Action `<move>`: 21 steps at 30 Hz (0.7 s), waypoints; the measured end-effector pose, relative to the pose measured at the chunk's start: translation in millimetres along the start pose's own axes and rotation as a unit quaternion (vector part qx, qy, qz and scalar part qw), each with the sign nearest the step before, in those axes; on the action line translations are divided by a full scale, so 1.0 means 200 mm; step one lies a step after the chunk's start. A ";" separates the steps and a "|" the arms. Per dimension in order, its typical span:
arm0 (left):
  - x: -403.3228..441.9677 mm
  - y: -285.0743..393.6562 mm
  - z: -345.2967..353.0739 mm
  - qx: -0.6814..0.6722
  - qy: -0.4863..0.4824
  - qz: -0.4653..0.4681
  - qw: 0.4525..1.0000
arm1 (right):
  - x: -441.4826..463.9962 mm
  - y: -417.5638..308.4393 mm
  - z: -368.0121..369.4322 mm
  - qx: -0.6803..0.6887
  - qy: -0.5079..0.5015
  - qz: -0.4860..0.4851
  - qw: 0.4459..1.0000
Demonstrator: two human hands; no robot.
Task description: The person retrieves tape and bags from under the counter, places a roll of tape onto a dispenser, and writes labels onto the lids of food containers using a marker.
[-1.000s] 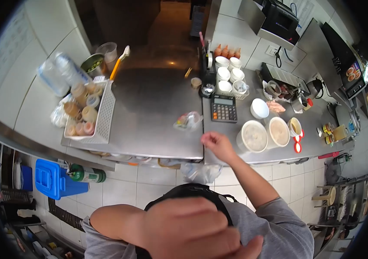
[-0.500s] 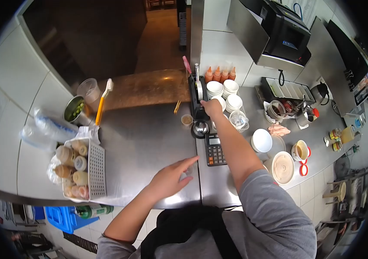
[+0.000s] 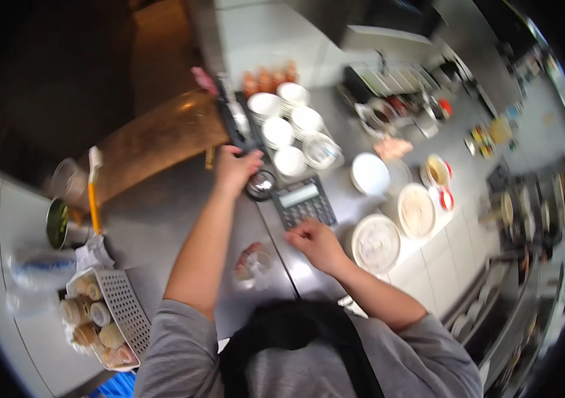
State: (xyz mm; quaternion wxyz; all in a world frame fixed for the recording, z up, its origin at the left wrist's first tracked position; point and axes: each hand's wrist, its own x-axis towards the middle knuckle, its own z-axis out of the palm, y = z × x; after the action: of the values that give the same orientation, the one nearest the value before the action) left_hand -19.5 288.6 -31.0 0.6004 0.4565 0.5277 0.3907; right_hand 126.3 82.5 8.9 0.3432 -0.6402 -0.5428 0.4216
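Note:
My left hand (image 3: 234,172) reaches over the far part of the counter, fingers bent downward beside the black tape dispenser (image 3: 241,132) and a round metal call bell (image 3: 260,186). It covers the spot where a small lidded cup stood, and whatever it grips is hidden. My right hand (image 3: 315,244) is closed, fingertips pinched, at the near edge of a black calculator (image 3: 303,201); I cannot make out anything in it. Between my forearms lies a small clear plastic packet (image 3: 254,263) with something reddish at its top. The view is blurred.
Stacked white bowls (image 3: 277,131) stand in a tray before orange sauce bottles (image 3: 264,81). Lidded tubs (image 3: 376,243) and a white bowl (image 3: 370,174) are at right. A white basket of bottles (image 3: 123,308) stands at left, near a yellow-handled brush (image 3: 92,196).
My right hand has left the tape dispenser and come back to the calculator. My left hand has stretched forward, uncovering the clear packet. The camera view has turned right.

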 end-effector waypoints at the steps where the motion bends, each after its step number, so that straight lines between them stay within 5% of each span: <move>1: 0.02 -0.03 0.00 -0.037 -0.009 0.001 0.999 | -0.01 0.00 0.00 0.016 0.003 0.009 1.000; 7: -0.01 0.06 -0.01 0.045 -0.021 -0.043 0.998 | -0.08 -0.04 0.06 0.067 0.054 -0.066 0.994; 12: 0.03 0.01 -0.01 0.062 0.001 -0.029 0.998 | -0.06 0.08 0.08 0.043 0.090 -0.032 0.994; 18: 0.07 -0.07 0.00 0.239 0.052 0.069 0.967 | -0.08 0.18 0.02 -0.069 0.160 -0.076 0.982; 21: -0.19 0.06 0.21 0.065 0.037 0.178 0.981 | -0.24 0.14 -0.16 -0.110 0.130 -0.079 0.982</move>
State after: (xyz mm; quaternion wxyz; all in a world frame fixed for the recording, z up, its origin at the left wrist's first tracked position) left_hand 17.1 249.1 -7.7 0.4701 0.5667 0.4841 0.4727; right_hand 163.9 30.1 5.4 0.3705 -0.6790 -0.5851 0.2438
